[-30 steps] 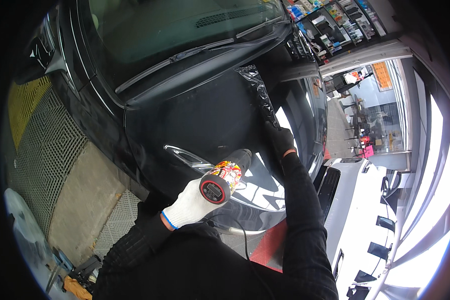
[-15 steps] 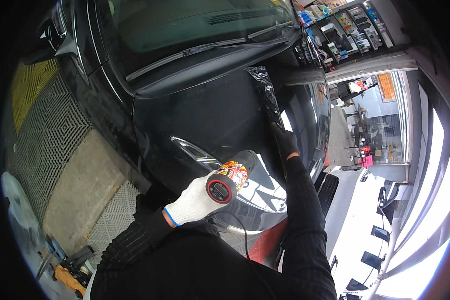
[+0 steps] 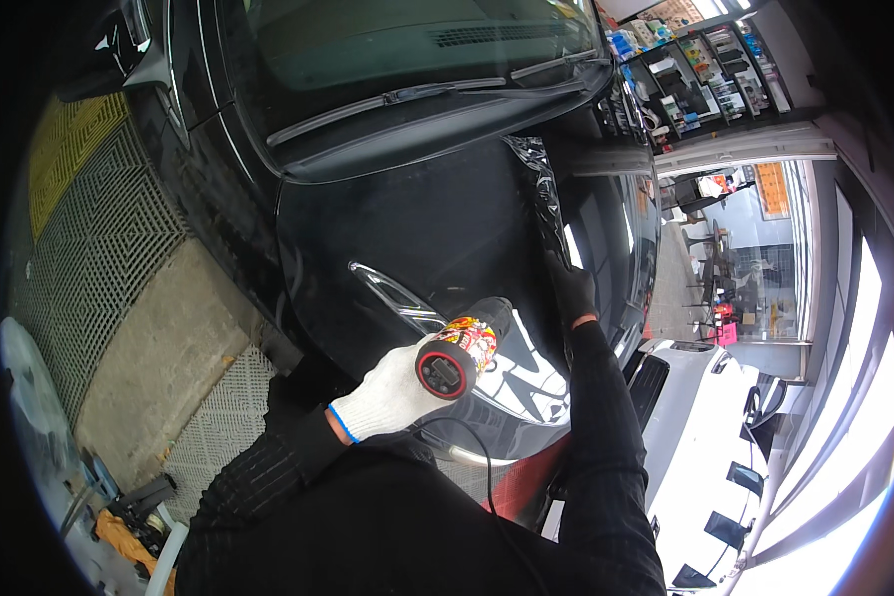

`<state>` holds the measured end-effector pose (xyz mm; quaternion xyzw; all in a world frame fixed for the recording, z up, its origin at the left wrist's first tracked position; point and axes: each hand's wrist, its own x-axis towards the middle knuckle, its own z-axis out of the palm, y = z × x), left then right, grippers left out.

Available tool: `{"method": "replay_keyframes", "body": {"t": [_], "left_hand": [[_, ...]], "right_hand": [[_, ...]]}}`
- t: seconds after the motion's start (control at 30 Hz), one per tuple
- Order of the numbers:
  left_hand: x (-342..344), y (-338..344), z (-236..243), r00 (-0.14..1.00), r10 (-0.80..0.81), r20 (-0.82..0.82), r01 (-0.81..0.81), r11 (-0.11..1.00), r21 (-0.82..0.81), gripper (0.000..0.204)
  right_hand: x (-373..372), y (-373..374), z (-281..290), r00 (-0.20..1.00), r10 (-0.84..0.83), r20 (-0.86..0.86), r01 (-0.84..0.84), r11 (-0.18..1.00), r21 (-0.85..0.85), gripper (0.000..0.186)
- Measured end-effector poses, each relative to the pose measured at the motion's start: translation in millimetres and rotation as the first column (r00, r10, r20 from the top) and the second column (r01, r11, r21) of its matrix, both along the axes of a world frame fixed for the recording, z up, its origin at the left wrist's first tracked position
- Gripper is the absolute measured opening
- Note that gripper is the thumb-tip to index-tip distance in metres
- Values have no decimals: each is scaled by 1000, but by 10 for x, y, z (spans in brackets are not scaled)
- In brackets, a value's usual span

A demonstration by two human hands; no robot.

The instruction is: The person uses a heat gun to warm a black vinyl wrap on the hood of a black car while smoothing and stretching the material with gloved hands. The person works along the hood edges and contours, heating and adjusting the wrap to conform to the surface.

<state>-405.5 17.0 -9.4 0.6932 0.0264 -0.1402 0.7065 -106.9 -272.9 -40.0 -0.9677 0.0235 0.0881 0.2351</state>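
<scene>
My left hand point(image 3: 397, 392), in a white glove with blue cuff, grips a heat gun point(image 3: 452, 353) with a colourful patterned body and red-ringed display; its nozzle is over the black car hood point(image 3: 392, 223). A cord hangs below it. My right hand point(image 3: 572, 290), in a black glove, grips a strip of crinkled black film point(image 3: 543, 199) along the hood's right part; its fingertips are hard to see. A chrome-edged vent point(image 3: 392, 298) sits in the hood left of the heat gun's nozzle.
The windshield and wipers point(image 3: 397, 94) are at the top. A white car point(image 3: 695, 437) stands at the right, a wall shelf with supplies point(image 3: 705, 84) at upper right, a glazed room behind. Grating mats point(image 3: 94, 268) cover part of the floor at left; tools point(image 3: 144, 512) lie at lower left.
The view has shifted, so the car appears further right in the picture. Both hands keep their grips, with the heat gun and film held much as before.
</scene>
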Motion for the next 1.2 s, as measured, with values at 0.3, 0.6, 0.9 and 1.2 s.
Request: {"method": "replay_keyframes", "body": {"t": [0.3, 0.6, 0.9, 1.2], "left_hand": [[-2, 4, -34, 998, 15, 68, -18, 999, 45, 61], [3, 0, 24, 998, 64, -1, -63, 996, 65, 56], [13, 18, -22, 999, 37, 39, -37, 999, 7, 59], [17, 49, -39, 995, 9, 98, -13, 999, 41, 65]], "right_hand": [[-93, 40, 43, 1000, 13, 6, -13, 999, -30, 80], [-218, 126, 153, 997, 51, 63, -45, 995, -84, 73], [-250, 51, 145, 987, 114, 117, -101, 989, -107, 66], [-256, -38, 104, 979, 135, 155, -122, 988, -94, 71]]}}
